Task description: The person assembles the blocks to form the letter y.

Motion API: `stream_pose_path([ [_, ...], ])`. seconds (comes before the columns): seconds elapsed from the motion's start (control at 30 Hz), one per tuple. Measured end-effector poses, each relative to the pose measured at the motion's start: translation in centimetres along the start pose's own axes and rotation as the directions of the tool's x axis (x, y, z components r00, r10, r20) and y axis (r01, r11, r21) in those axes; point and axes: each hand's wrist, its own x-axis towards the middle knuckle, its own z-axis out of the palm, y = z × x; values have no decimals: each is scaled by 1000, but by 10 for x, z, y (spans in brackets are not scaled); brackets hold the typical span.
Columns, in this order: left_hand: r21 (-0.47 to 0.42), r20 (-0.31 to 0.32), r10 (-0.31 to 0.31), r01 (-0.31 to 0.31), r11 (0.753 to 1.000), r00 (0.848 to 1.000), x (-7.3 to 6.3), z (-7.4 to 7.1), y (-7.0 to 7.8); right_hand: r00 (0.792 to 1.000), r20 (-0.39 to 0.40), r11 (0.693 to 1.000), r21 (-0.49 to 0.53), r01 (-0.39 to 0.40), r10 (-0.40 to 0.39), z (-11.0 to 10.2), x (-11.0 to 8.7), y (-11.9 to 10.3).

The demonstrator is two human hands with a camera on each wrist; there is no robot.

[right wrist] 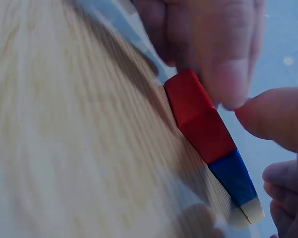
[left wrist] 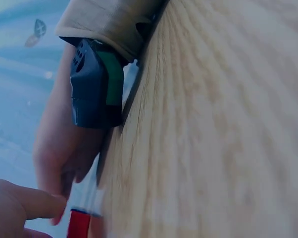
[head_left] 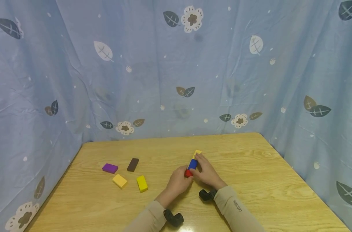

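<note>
A red block (head_left: 188,173), a blue block (head_left: 193,164) and a yellow block (head_left: 197,152) lie end to end in a slanting row on the table. At the near end, my left hand (head_left: 178,182) pinches the red block between thumb and fingers. My right hand (head_left: 207,172) lies along the row's right side, fingers extended by the yellow block and thumb close to the red one. In the right wrist view, the red block (right wrist: 198,116) shows below the left fingertips, and the right thumb meets them just above it. The left wrist view catches only part of the red block (left wrist: 78,224).
Left of the hands lie a purple block (head_left: 110,168), a dark brown block (head_left: 133,164), a light orange block (head_left: 119,181) and a bright yellow block (head_left: 142,183). The wooden table (head_left: 251,161) is bordered by a patterned blue curtain (head_left: 152,71).
</note>
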Motion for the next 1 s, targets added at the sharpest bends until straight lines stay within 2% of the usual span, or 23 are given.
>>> stream_pose_path([
  [0.23,-12,41,-43,43,999,998,-5,-11,8,999,45,998,-57,-9,11,2,0,2],
  [0.4,-1,33,-32,32,999,999,-6,-18,13,998,64,999,-53,-1,5,0,1,0],
  [0.53,-20,30,-50,50,999,998,-8,-24,13,998,61,998,-58,3,0,1,1,0],
  [0.73,-25,14,-64,64,998,998,-16,-32,5,997,72,998,-59,-6,11,1,1,2],
  [1.0,-59,4,-75,76,995,997,-38,-52,-15,996,87,999,-40,-32,35,-1,-1,1],
])
